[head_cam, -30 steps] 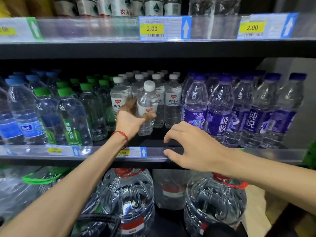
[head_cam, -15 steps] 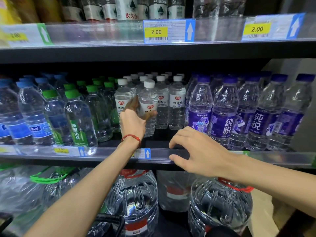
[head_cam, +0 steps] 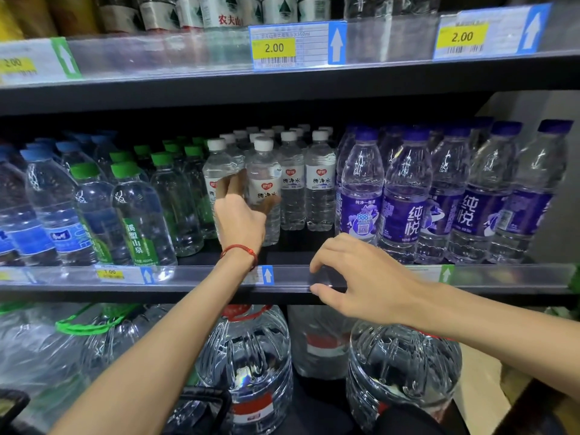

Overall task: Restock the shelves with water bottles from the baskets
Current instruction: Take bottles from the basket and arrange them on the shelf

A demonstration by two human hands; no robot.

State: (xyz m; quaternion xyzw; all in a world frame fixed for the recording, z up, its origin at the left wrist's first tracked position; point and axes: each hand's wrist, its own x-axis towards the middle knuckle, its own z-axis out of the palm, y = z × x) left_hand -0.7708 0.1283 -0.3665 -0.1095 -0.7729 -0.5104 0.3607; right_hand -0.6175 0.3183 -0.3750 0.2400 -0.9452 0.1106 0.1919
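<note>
My left hand (head_cam: 240,215) grips a small white-capped water bottle (head_cam: 264,171) upright on the middle shelf, in the front of the white-capped row. More white-capped bottles (head_cam: 319,180) stand right beside and behind it. My right hand (head_cam: 361,277) holds the clear front rail of the middle shelf (head_cam: 201,276), fingers curled over its top edge and thumb under it. A black basket handle (head_cam: 204,400) shows at the bottom, its contents hidden.
Green-capped bottles (head_cam: 138,215) and blue-capped bottles (head_cam: 53,215) fill the shelf's left. Purple-labelled bottles (head_cam: 408,199) fill the right. Large water jugs (head_cam: 251,356) stand on the shelf below. The upper shelf (head_cam: 282,83) carries more bottles and 2.00 price tags.
My left hand has pushed the white-capped bottle deeper onto the shelf, closer to its row. My right hand has stayed on the rail.
</note>
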